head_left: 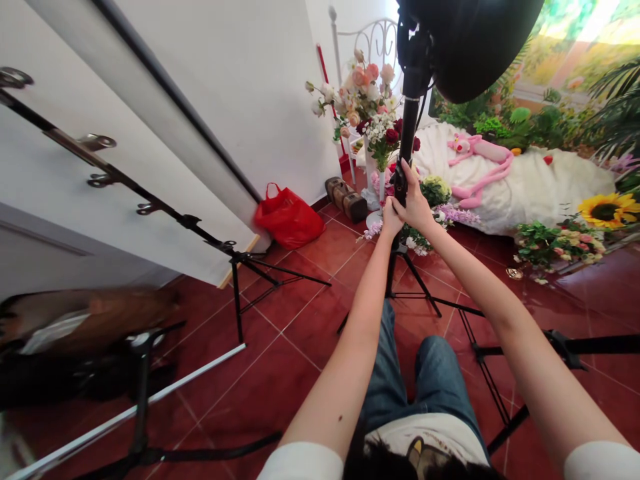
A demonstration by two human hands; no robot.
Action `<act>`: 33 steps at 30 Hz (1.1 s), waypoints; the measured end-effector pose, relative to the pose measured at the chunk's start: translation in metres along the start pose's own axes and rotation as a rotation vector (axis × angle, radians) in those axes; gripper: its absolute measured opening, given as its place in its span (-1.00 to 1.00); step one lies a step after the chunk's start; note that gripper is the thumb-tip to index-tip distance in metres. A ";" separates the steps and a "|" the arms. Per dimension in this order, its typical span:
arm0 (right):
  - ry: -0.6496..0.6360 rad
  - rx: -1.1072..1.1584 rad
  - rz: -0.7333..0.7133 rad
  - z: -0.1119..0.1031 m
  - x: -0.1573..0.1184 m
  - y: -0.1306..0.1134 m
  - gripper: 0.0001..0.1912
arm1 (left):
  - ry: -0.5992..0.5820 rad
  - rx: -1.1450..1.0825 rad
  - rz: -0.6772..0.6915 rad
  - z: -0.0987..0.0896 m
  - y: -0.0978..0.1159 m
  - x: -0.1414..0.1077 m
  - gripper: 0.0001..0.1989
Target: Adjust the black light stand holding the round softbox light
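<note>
A black light stand (411,120) rises in front of me, with a large dark lamp head (475,47) at its top. My left hand (391,219) is closed round the pole, low on its upper section. Just above it, my right hand (416,203) also grips the pole, its thumb or finger pointing up along the shaft near a clamp. The two hands touch or nearly touch. Below them the stand's legs (420,283) spread over the red tiles. Part of the pole is hidden behind my fingers.
Flower bouquets (370,100) and a white draped bed with a pink plush toy (485,153) lie beyond the stand. Another tripod (505,407) is at right. At left are a stand with clips (165,207), a red bag (289,219) and a white pole (195,378).
</note>
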State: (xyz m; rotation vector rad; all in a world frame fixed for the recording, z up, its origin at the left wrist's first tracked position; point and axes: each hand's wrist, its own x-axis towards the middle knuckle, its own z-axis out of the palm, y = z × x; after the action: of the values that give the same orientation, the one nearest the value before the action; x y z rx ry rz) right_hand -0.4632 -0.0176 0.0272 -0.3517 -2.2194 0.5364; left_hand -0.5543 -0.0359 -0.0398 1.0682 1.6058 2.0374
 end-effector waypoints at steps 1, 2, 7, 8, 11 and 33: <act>-0.027 0.005 0.005 -0.004 -0.006 0.001 -0.15 | -0.004 0.005 -0.021 -0.001 0.003 -0.001 -0.70; -0.056 0.009 0.003 -0.009 -0.012 0.003 -0.17 | -0.007 0.010 -0.041 -0.002 0.005 -0.003 -0.67; -0.074 0.001 0.000 -0.032 -0.052 0.022 -0.26 | 0.003 0.068 -0.049 -0.003 0.011 -0.006 -0.63; -0.059 0.000 0.013 -0.034 -0.059 0.026 -0.27 | 0.008 0.078 -0.037 -0.003 0.011 -0.007 -0.64; -0.068 0.014 0.050 -0.031 -0.076 0.035 -0.28 | 0.007 0.099 -0.031 -0.003 0.010 -0.006 -0.65; -0.123 0.043 0.092 -0.008 -0.028 0.057 -0.53 | 0.003 0.083 -0.040 -0.003 0.006 -0.005 -0.61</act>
State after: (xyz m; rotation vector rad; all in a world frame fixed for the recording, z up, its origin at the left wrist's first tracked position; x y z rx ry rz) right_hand -0.4352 0.0224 -0.0136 -0.4093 -2.3146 0.6710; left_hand -0.5519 -0.0435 -0.0360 1.0524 1.7129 1.9631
